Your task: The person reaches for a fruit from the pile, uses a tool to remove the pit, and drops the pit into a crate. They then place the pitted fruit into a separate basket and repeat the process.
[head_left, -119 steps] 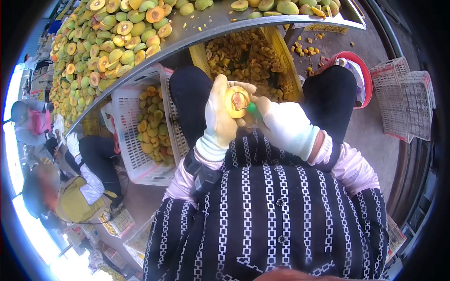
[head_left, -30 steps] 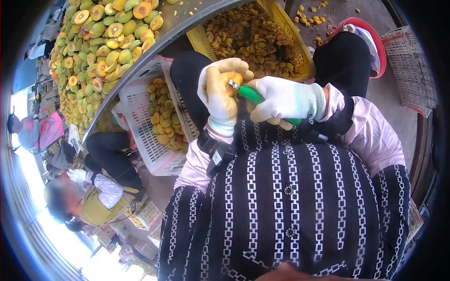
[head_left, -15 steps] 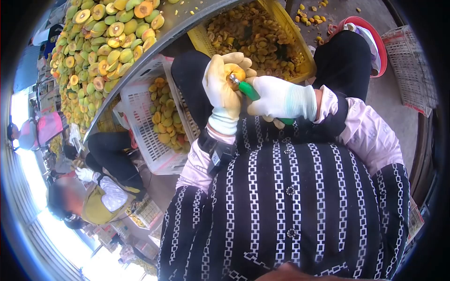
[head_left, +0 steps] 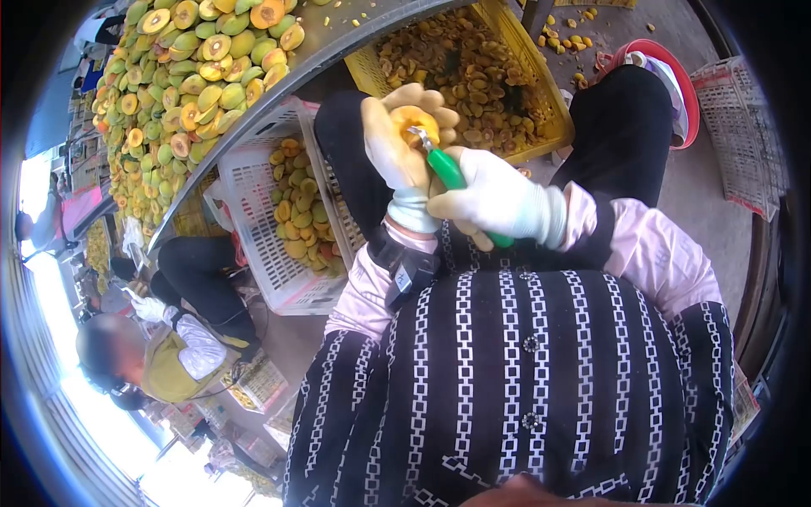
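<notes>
My left hand (head_left: 390, 160), in a white glove with a yellowish palm, cups a halved yellow peach (head_left: 431, 127) with its hollow facing up. My gloved right hand (head_left: 507, 193) is wrapped round the green handle of a pitting tool (head_left: 446, 169). The tool's small metal end sits in the peach's hollow. Both hands are in front of my lap, close together. Just beyond them stands a yellow crate (head_left: 553, 127) full of brownish peach pits and scraps.
Halved peaches (head_left: 182, 101) are heaped on a metal-edged table (head_left: 338, 42) at upper left. A white crate (head_left: 253, 194) below it holds peach halves. A red basin (head_left: 691, 106) and another crate (head_left: 739, 127) stand at right. A gloved co-worker (head_left: 182, 355) sits at left.
My right hand has drawn down and slightly left, so more of the green handle shows. The peach's hollow is more exposed, and the fingers of my left hand are more spread.
</notes>
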Available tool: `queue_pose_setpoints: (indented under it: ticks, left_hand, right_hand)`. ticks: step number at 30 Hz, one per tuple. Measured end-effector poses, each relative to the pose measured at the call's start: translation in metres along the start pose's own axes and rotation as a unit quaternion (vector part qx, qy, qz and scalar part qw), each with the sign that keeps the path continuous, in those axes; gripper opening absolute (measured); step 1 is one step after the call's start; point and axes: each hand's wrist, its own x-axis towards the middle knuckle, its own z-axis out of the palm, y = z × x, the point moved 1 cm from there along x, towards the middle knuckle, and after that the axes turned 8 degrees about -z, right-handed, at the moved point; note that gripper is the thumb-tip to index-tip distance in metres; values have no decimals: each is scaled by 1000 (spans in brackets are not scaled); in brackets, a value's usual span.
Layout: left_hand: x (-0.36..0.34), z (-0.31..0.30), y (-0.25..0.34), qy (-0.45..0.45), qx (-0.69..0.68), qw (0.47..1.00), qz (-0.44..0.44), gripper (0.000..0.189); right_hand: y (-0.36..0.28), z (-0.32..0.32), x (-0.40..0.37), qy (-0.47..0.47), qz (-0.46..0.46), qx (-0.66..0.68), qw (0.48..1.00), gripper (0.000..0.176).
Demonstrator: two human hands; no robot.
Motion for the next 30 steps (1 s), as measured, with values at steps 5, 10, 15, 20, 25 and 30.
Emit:
queue_pose_setpoints:
  ticks: [5, 10, 15, 20, 25, 30]
  left_hand:
    - [15, -7, -2, 34, -74, 996, 32, 50]
    - [5, -11, -10, 34, 15, 996, 83, 42]
    - [-1, -8, -10, -22, 46, 997, -56, 36]
    - [-4, -11, -12, -30, -40, 993, -105, 34]
    - [0, -18, -5, -100, -94, 974, -181, 44]
    - [-11, -17, 6, -132, -311, 917, -211, 49]
  right_hand:
    - [-3, -22, 14, 143, -12, -111, 983, 38]
    - [-30, -30, -4, 77, 5, -137, 988, 28]
    - [-3, -63, 11, 241, -132, -681, 679, 27]
    - [-12, -58, 3, 80, -133, -467, 871, 33]
    - [-6, -73, 3, 213, -86, -641, 732, 40]
    - [-1, -74, 1, 192, -128, -488, 842, 37]
